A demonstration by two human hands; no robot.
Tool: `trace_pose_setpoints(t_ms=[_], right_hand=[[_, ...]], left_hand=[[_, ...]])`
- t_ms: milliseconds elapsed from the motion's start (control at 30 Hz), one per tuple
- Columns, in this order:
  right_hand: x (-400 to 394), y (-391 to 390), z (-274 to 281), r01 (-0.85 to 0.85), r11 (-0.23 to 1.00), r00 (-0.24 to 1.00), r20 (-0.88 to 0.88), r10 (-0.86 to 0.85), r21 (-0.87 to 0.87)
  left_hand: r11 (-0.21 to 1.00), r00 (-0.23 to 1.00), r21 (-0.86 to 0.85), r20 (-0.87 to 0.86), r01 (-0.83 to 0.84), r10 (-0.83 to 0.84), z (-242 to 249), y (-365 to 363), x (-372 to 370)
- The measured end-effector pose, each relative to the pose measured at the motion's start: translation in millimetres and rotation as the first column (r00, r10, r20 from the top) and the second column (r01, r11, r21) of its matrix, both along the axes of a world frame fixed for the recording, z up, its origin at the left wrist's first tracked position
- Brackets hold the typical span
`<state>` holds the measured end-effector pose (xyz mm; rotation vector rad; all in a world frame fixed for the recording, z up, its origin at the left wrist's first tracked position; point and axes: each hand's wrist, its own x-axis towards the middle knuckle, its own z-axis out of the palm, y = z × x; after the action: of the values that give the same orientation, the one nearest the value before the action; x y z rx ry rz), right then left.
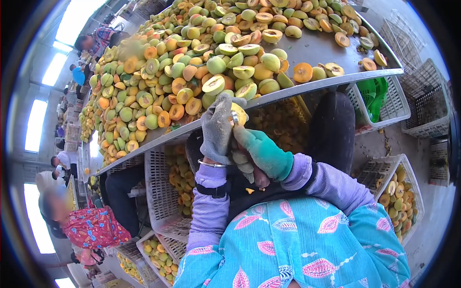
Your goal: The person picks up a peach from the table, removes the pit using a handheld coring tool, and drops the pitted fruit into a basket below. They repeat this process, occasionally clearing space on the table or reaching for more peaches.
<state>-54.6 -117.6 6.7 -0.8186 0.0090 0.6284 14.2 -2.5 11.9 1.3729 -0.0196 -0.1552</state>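
Note:
My left hand [217,126], in a grey glove, holds a yellow peach half [240,114] near the table's front edge. My right hand [266,152], in a green and grey glove, is closed on a small pitting tool [234,118]. Only the tool's metal end shows, against the cut face of the fruit; the fingers hide most of the rest. Just beyond my hands, a large heap of halved peaches [192,72] covers much of the metal table [307,53]. Some halves lie cut face up, and a few show pits.
Below the table edge, white plastic crates [161,192] hold more peach halves. Another filled crate [413,192] stands at my right, near a crate with green netting [372,98]. Stacked crates [425,103] are farther right. At left sits a person in a red patterned top [93,225].

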Motion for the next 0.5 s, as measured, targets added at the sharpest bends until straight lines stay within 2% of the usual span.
trace_pose_setpoints(t_ms=[33, 67, 100, 133, 167, 200, 233, 267, 300, 333, 367, 400, 467, 500], right_hand=[[0.4, 7.5, -5.3, 0.089, 0.982, 0.989, 0.128, -0.068, -0.168], [1.8, 6.4, -7.7, 0.086, 0.982, 0.989, 0.133, -0.064, -0.169], [3.9, 2.8, -8.5, 0.003, 0.996, 0.998, -0.065, 0.003, 0.089], [4.1, 0.4, -10.2, -0.027, 0.936, 0.963, -0.243, 0.119, 0.352], [4.9, -0.8, -12.4, -0.031, 0.897, 0.951, -0.262, 0.163, 0.442], [3.6, 0.1, -12.9, -0.034, 0.897, 0.95, -0.266, 0.166, 0.44], [2.6, 1.7, -12.7, -0.022, 0.982, 0.992, -0.118, 0.044, 0.186], [1.4, 3.8, -10.9, 0.04, 0.997, 0.997, 0.064, -0.036, -0.072], [-1.5, 5.3, -5.5, 0.071, 0.991, 0.997, 0.051, -0.065, -0.113], [2.1, 2.2, -5.7, 0.073, 0.991, 0.996, 0.057, -0.068, -0.11], [5.3, -4.1, -8.1, -0.033, 0.981, 0.989, -0.134, 0.059, 0.19], [6.0, -9.4, -10.8, -0.075, 0.872, 0.932, -0.278, 0.234, 0.483], [5.0, -11.0, -8.4, -0.1, 0.865, 0.934, -0.253, 0.252, 0.491], [2.3, -9.0, -3.0, -0.095, 0.956, 0.967, -0.202, 0.155, 0.277]], left_hand=[[0.999, 1.0, 0.035, -0.01, 0.019, -0.019, 2.5, 0.2, 0.1], [0.999, 1.0, 0.033, -0.006, 0.016, -0.015, 3.1, 1.8, 1.1], [0.997, 0.999, 0.064, -0.006, 0.053, -0.052, 3.3, 3.4, 2.4], [0.991, 0.996, 0.096, -0.015, 0.091, -0.09, 3.0, 4.8, 1.8], [0.991, 0.993, 0.081, -0.059, 0.106, -0.101, 7.3, 3.6, 0.1], [0.992, 0.993, 0.079, -0.062, 0.102, -0.097, 4.6, 1.8, -0.5], [0.994, 0.994, 0.043, -0.05, 0.1, -0.098, 1.3, -1.3, 0.6], [0.995, 0.995, 0.008, -0.036, 0.099, -0.098, 0.3, -2.7, 1.3], [0.993, 0.988, -0.006, -0.098, 0.119, -0.119, 2.0, -1.4, -1.3], [0.993, 0.988, -0.003, -0.093, 0.121, -0.121, 2.1, -0.8, 1.2], [0.99, 0.992, 0.067, -0.019, 0.126, -0.125, -0.7, 0.2, 2.3], [0.983, 0.99, 0.133, 0.05, 0.124, -0.132, -3.6, 0.5, 0.9], [0.995, 0.995, 0.058, 0.034, 0.086, -0.088, -3.1, -3.5, -1.7], [0.994, 0.994, 0.014, -0.015, 0.107, -0.107, -6.8, -1.7, -1.3]])
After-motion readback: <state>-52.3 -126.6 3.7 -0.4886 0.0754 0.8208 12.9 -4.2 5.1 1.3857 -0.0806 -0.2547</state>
